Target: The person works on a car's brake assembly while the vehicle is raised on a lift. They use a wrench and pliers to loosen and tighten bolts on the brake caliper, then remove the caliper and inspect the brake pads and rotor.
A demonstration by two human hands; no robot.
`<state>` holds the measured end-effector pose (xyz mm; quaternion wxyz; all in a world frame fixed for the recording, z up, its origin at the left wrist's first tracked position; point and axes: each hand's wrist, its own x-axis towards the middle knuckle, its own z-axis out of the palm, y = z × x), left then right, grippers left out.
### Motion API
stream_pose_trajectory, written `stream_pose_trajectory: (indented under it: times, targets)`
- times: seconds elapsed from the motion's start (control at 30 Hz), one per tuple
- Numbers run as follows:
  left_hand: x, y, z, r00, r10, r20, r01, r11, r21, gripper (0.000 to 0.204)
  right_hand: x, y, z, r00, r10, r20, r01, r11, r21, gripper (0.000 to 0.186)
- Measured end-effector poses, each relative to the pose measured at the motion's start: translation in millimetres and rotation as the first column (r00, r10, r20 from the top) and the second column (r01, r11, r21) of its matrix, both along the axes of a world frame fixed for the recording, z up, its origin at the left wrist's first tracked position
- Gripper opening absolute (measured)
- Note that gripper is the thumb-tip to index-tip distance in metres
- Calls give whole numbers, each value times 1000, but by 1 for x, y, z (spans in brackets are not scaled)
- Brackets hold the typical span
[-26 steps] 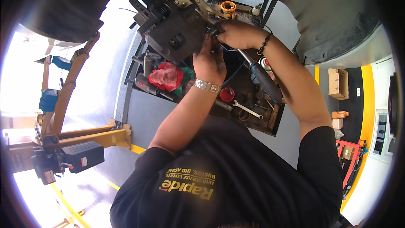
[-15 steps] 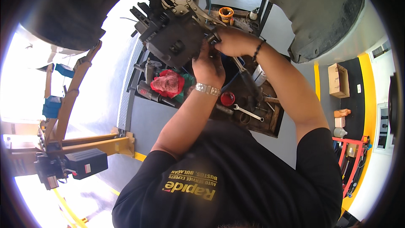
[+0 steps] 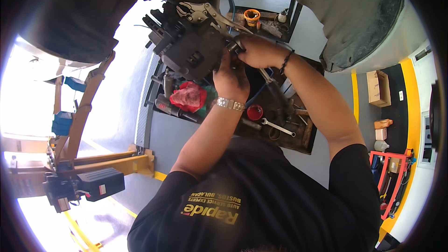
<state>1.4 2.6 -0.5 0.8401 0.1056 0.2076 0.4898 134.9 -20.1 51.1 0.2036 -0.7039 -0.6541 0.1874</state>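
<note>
A dark brake caliper assembly (image 3: 193,53) hangs in front of me, with silver locking pliers (image 3: 200,14) clamped at its top. My left hand (image 3: 232,79), with a metal watch band at the wrist, is closed at the caliper's right side; what its fingers grip is hidden. My right hand (image 3: 261,52) is closed just beside it, its fingers curled at a short dark metal cylinder (image 3: 234,46). Below the right hand, a tool with a chrome shaft and dark handle (image 3: 277,95) slants down over the cart; whether it is held cannot be made out.
The tool cart (image 3: 305,135) below carries a combination wrench (image 3: 279,127), a red cup (image 3: 255,112), a red rag (image 3: 188,96) and an impact gun (image 3: 170,107). A yellow tub (image 3: 252,17) stands at the back. Dark wheel-arch liners (image 3: 359,23) curve overhead; a lift arm (image 3: 121,163) is at left.
The whole view has shifted slightly, with the cart and floor appearing a little lower and farther right. Both hands keep nearly the same hold beside the caliper.
</note>
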Motion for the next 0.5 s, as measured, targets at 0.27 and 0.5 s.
stream_pose_trajectory:
  times: [0.27, 0.5]
  targets:
    - [2, 4, -5, 1000, 7, -26, -6, 999, 43, 19, -3, -6, -7, 997, -75, -13, 76, 994, 73, 50]
    - [2, 1, 0, 999, -8, -51, 7, 1000, -22, 18, 5, 3, 8, 1000, -11, 17, 13, 993, -115, 39]
